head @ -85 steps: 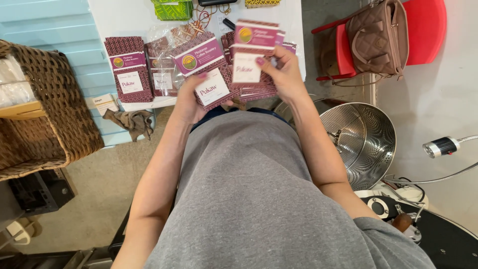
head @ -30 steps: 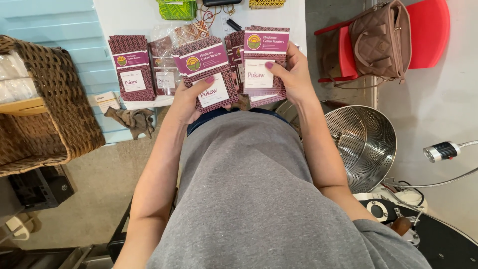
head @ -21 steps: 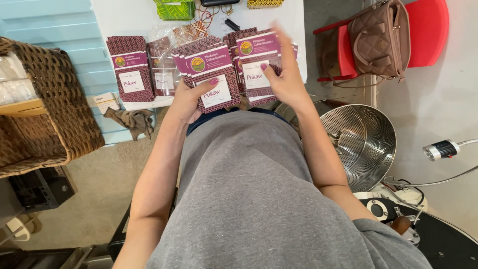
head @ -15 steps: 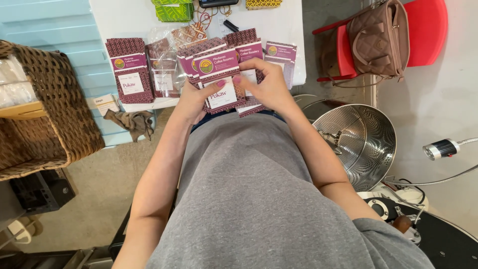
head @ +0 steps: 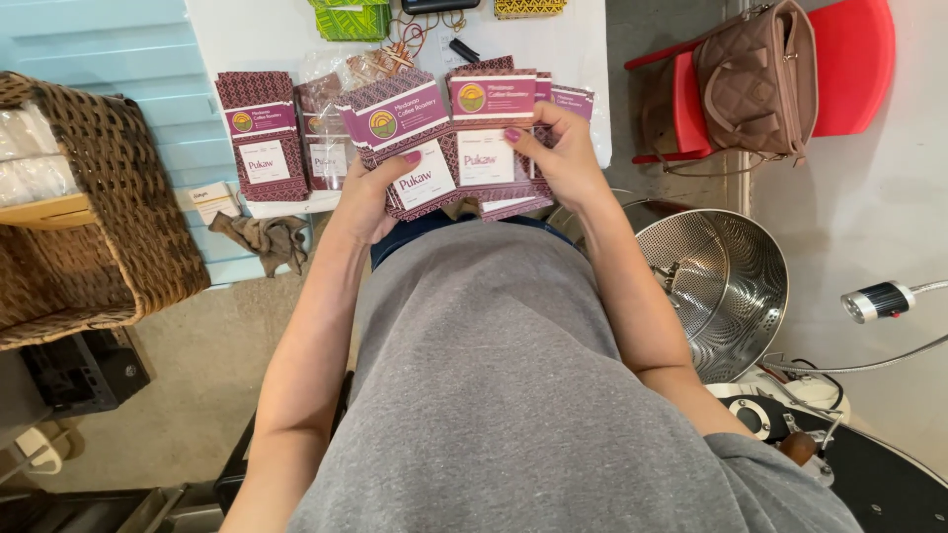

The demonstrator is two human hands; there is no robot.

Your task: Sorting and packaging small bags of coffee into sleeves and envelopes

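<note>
The left hand [head: 367, 193] holds a purple packet [head: 410, 143] with its fingers wrapped around the near edge. The right hand [head: 558, 158] holds a second purple packet [head: 491, 133] just beside it, fingers closed on its right side. Both packets are held up over the near edge of the white desk [head: 573, 49]. More packets sit behind them. Another purple packet [head: 262, 138] lies on the desk to the left. A brown basket [head: 118, 197] stands far left. A shiny metal bowl [head: 726, 281] is on the right, near a red chair [head: 849, 59] with a brown bag [head: 755, 79].
</note>
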